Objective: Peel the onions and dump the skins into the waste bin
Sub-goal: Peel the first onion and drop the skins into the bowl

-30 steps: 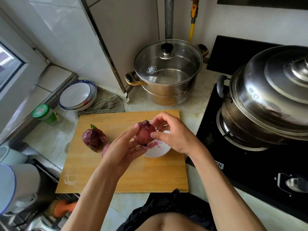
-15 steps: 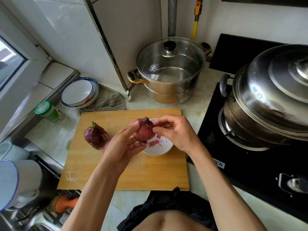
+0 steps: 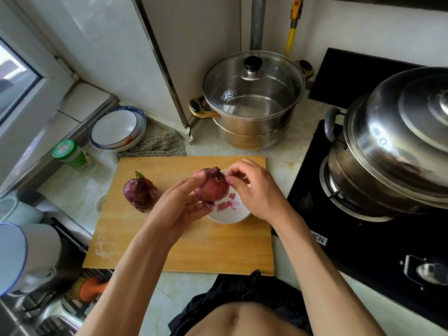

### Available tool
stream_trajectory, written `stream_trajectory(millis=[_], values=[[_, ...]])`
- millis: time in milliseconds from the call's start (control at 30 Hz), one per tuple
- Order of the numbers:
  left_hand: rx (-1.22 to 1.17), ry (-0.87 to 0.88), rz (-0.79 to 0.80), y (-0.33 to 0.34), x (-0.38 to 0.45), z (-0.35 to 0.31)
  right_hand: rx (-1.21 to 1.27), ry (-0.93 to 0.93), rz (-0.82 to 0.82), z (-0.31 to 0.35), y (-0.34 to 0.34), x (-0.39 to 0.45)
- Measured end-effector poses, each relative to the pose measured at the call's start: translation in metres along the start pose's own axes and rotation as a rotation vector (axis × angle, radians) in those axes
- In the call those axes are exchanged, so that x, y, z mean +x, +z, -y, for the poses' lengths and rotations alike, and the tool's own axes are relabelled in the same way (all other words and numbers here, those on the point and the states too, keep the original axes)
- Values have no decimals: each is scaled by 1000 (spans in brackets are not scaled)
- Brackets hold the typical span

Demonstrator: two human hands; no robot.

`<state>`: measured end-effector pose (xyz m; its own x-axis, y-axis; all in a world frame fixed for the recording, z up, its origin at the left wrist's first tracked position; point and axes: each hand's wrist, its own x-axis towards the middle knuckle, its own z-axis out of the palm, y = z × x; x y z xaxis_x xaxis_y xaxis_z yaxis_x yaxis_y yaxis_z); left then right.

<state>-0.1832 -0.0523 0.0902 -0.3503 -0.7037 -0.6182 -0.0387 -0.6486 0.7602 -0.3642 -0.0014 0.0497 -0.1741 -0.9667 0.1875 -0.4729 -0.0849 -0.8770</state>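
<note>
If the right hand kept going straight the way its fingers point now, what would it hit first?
The right hand points leftward, its fingertips already pinching skin on the held onion, so that onion comes first. Beyond it is probably the left hand; depth is unclear.

Left hand [image 3: 177, 209] holds a red onion [image 3: 212, 186] above a white bowl [image 3: 230, 214], which has skin scraps [image 3: 228, 204] inside and sits near the cutting board's [image 3: 184, 248] right edge. Right hand [image 3: 254, 190] pinches skin at the onion's top right. Second unpeeled onion [image 3: 140, 191] sits toward the board's left edge. Glass-lidded pot [image 3: 252, 100] stands behind the board; steel-lidded pot [image 3: 392, 144] sits on the stove [image 3: 363, 238] at right.
</note>
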Motion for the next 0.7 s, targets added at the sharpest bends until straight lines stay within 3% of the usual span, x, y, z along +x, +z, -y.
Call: stream_trajectory(millis=[400, 500, 700], values=[[-99, 4, -42, -2, 1, 6, -13, 42, 27, 4, -2, -3], [-162, 51, -54, -1, 2, 7, 84, 76, -30, 5, -5, -4], [-178, 167, -16, 5, 1, 11, 128, 232, 38, 10, 4, -4]])
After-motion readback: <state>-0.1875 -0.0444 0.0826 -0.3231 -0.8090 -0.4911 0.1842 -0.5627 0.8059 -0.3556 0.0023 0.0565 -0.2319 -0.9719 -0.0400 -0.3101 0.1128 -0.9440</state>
